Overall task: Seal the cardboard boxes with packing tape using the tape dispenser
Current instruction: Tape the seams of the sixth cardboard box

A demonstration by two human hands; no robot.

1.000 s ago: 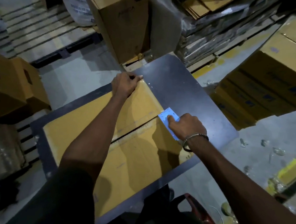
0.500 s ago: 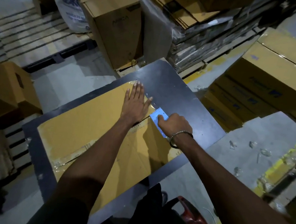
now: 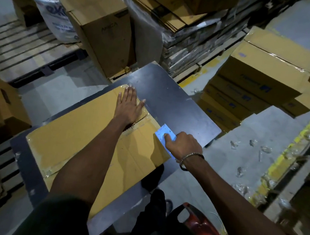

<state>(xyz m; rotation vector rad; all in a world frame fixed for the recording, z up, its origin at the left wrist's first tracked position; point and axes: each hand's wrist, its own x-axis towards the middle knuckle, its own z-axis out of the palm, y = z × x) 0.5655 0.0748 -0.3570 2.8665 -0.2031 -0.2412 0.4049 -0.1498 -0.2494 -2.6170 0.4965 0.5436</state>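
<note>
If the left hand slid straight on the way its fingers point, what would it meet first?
The left hand lies flat on the cardboard box, fingertips at its far edge. Straight on it would leave the box and likely drop onto the dark table; past that stands a tall carton.

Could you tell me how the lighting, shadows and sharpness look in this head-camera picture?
Head view: dim overall; the blue card under the right hand glares almost white; both forearms throw dark shadows across the cardboard box; the left hand on it is fairly sharp; wide-angle bending curves the table edges; the bottom edge is nearly black.
</note>
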